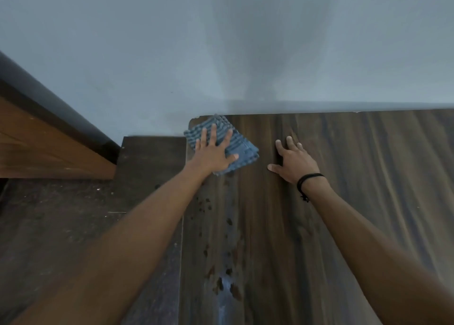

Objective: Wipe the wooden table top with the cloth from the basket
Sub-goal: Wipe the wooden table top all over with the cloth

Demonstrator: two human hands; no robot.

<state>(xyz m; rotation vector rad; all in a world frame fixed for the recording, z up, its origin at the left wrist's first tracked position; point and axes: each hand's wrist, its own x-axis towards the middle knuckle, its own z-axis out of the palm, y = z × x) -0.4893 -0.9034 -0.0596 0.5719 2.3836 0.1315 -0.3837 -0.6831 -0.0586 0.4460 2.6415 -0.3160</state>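
Looking down the table from its near end: a trail of brown specks runs along the left strip of the top, close to the left edge, with a pale streak among them; wet or dry, cannot tell. Both forearms reach out over this strip. Farther on, the right hand lies flat on bare wood, fingers spread, grasping nothing; a black wristband sits at the wrist. To its left and a little farther, the left hand presses flat on the folded blue cloth, fingers straight and spread, not curled round it. The cloth lies at the far left corner of the top, one corner reaching toward the wall, its left side at the table edge. Beside that edge lies a darker, lower surface. Basket not in view. Judgement: wiping is under way, and the specked strip is not yet cleaned. Risks: the cloth is only pinned by the palm, so a fast pull could leave it bunched or slid out from under the hand. A stroke angled left would tip specks over the edge onto the lower surface. If the specks are damp, one pass may smear them along the grain.
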